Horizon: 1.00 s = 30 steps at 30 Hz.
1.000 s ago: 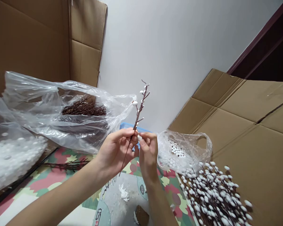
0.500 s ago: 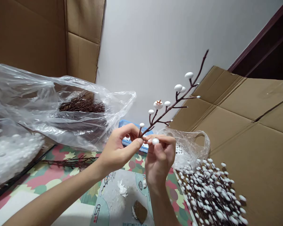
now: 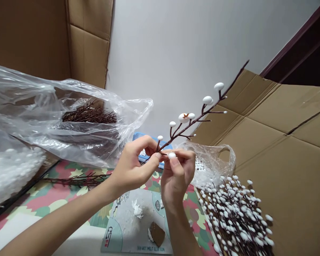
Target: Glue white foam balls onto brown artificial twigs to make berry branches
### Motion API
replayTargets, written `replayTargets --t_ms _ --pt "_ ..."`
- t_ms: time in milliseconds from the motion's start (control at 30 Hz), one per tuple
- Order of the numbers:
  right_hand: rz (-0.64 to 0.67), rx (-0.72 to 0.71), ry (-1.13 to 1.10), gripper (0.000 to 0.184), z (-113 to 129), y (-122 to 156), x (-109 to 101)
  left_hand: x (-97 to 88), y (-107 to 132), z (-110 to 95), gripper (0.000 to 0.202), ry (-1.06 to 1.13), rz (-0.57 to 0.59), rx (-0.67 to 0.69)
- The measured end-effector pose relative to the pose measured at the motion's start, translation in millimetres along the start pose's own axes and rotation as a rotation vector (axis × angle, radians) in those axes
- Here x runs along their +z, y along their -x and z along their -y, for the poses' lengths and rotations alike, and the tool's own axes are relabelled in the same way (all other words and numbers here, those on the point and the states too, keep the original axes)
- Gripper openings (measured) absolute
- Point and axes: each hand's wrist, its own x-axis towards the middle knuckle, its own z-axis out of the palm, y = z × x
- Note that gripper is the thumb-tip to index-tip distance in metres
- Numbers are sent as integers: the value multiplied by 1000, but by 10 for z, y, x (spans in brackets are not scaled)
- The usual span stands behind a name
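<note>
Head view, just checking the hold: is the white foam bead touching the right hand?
Touching: the head view shows the white foam bead pinched between the thumb and fingertips of the right hand.

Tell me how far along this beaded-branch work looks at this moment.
Done: a heap of branches thick with white beads lies on the cardboard. In hand: the left hand holds a part-beaded branch, and the right hand pinches one bead beside it. Left: bare brown twigs in a clear plastic bag, and loose beads under plastic.

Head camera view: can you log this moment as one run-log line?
left hand: holds budded twig | right hand: pinches white foam bead | beside: budded stems
</note>
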Motion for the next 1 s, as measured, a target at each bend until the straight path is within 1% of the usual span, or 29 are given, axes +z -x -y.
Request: replayTargets --t_ms 133,233,367,500,800,933,1000 --pt "-39 -17 -43 8 -5 -12 13 21 15 17 13 -76 -1 69" --pt "-46 -12 -42 8 2 -16 18 30 24 18 14 -92 8 84" --pt "-29 3 -27 9 24 -23 14 32 36 6 16 -89 27 76" --pt "-2 -14 -23 10 30 -33 -3 35 40 4 16 -82 29 71" --pt "52 -24 -99 12 -2 -24 -37 47 31 13 17 -62 37 46" --pt "59 -22 -29 9 -9 -34 -58 51 33 24 16 -47 31 34" --pt "75 -11 35 6 -5 -46 -69 49 23 43 15 -31 28 -1"
